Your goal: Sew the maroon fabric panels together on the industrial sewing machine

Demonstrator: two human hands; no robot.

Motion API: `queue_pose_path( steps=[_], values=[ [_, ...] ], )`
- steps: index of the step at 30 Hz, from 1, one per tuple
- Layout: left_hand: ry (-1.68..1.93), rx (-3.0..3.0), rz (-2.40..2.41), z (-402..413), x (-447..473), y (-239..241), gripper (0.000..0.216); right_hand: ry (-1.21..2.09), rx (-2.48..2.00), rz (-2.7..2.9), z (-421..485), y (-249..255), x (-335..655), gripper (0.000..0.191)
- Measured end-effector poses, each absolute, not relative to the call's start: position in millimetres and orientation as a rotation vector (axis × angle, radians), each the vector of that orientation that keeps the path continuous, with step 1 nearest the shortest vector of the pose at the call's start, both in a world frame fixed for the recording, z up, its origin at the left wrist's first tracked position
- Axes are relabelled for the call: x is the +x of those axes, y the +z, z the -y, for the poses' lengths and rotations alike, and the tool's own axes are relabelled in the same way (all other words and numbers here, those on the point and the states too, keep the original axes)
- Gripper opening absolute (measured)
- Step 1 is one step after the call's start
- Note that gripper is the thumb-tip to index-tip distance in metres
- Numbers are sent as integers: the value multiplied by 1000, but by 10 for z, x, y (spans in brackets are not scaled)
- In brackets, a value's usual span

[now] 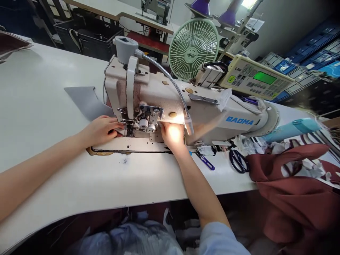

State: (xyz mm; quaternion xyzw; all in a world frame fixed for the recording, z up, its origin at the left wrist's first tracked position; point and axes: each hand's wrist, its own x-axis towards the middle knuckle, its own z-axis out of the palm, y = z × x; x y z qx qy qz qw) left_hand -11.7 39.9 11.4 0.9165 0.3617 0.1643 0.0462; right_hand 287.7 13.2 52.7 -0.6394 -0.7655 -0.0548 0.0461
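1. A black crate (102,53) behind the surface (143,180) holds dark stuff and a pale strap.
2. At right, soft red-brown cloth (288,194) gapes in folds around crumpled pale scraps (315,165).
3. The grey fabric (86,101), flat, matte and straight-edged, lies left of the sewing machine (164,90), one end running under the left hand (102,131) toward the needle area.
4. The left hand's grip is together, thumb and fingers pinched on the fabric's edge.
5. The right hand (173,134) reaches beneath the machine's arm under bright lamplight; its fingertips are hidden, so I cannot tell whether its grip is apart or together.
6. The machine is cream-painted metal, scuffed, with a ribbed, bending lamp neck (170,76).
7. Black-looped scissors (239,162) and a slim purple cutter (205,162) lie on the smooth white surface.
8. Behind stands a round, pale green fan (193,49).
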Motion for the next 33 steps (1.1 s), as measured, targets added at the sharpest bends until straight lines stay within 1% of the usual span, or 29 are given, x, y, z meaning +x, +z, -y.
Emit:
queue_pose_path(
  steps=[6,9,15,20,22,25,26,28,30,33],
  values=[
    [629,2818,-1063,244,-273,47,24,-113,-1948,2373,-170,407,2887,45],
    [684,2889,-988,489,-251,79,22,-77,-1985,2381,-171,417,2906,45],
    [727,2850,-1001,491,-241,5,27,-175,-2046,2351,-121,523,2884,36],
    [711,2853,-1011,450,-263,-38,27,-281,-2075,2310,-65,587,2833,35],
    [715,2840,-1006,454,-254,-23,28,-168,-1997,2357,-4,599,2774,30],
    [720,2813,-998,458,-235,-2,28,201,-1776,2461,132,569,2628,19],
    [721,2811,-998,458,-231,2,28,331,-1672,2478,180,543,2572,18],
    [730,2819,-994,454,-224,8,26,531,-1443,2481,257,474,2467,23],
    [742,2832,-994,444,-216,18,24,614,-1246,2471,296,398,2394,28],
    [736,2845,-1002,424,-184,54,20,530,-1135,2456,292,320,2361,31]
  ],
)
